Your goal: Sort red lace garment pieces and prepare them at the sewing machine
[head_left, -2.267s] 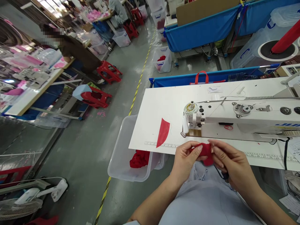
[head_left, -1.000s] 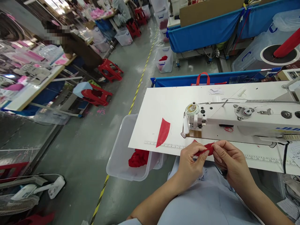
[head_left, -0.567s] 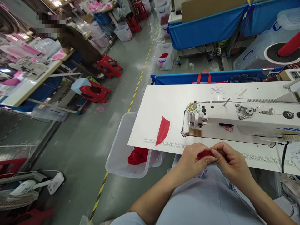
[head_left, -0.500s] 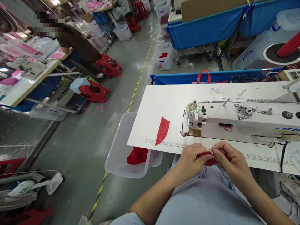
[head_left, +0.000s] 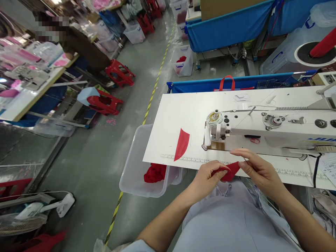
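Note:
My left hand point(head_left: 210, 177) pinches a small piece of red fabric point(head_left: 231, 171) just in front of the table edge. The fabric is partly bunched under the thumb, and its free corner points up toward my right hand point(head_left: 254, 170). That hand's thumb is at the corner, with the index finger stretched out above it. A thin, light-coloured thing point(head_left: 245, 159) shows between thumb and fingers, too small to name. Beyond my hands stands a white sewing machine point(head_left: 262, 126). On the white table point(head_left: 170, 108) left of it lies a red fabric piece with a curved edge point(head_left: 182, 145).
A clear plastic bin point(head_left: 131, 175) with red fabric point(head_left: 154, 173) stands below the table's left end. A measuring scale point(head_left: 194, 160) runs along the front edge. Behind the table hangs a blue cloth trough point(head_left: 194, 87). At far left a person point(head_left: 84, 45) works near red stools point(head_left: 119, 73).
My right index finger has lifted and stretched out over the fabric. More of the red fabric now shows spread between my hands. The view has shifted slightly.

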`<state>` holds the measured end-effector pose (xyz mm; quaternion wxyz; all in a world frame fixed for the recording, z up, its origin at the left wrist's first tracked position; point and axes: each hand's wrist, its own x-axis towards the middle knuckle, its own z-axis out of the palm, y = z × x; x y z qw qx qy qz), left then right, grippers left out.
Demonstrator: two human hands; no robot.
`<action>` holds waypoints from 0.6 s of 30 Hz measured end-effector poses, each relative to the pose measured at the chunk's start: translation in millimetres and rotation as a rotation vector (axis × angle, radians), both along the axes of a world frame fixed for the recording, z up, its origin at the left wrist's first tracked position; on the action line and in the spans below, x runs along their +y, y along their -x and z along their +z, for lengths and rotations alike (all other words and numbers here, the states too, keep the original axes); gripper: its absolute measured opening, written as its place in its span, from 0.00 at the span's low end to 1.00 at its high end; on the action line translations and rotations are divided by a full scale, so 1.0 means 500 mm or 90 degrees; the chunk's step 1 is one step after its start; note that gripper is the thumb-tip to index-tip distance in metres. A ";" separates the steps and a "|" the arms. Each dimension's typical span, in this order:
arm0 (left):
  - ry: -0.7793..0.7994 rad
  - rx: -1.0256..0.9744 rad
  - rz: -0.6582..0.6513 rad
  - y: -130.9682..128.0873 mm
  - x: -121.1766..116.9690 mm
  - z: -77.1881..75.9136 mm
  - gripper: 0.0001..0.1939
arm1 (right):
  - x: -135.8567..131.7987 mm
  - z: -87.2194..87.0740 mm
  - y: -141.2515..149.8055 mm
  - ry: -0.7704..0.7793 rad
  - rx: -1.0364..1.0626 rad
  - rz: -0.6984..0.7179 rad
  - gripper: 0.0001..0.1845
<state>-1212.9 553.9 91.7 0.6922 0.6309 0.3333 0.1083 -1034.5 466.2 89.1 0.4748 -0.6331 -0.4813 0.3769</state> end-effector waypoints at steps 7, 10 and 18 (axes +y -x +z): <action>-0.128 0.031 -0.022 0.007 0.001 0.006 0.13 | 0.028 0.012 0.007 0.042 -0.085 0.026 0.15; -0.116 0.034 -0.009 0.008 0.002 0.010 0.14 | 0.028 0.015 0.009 0.078 -0.036 -0.035 0.17; -0.143 0.004 -0.044 0.009 -0.002 0.005 0.15 | 0.015 0.013 0.032 -0.047 0.026 0.097 0.11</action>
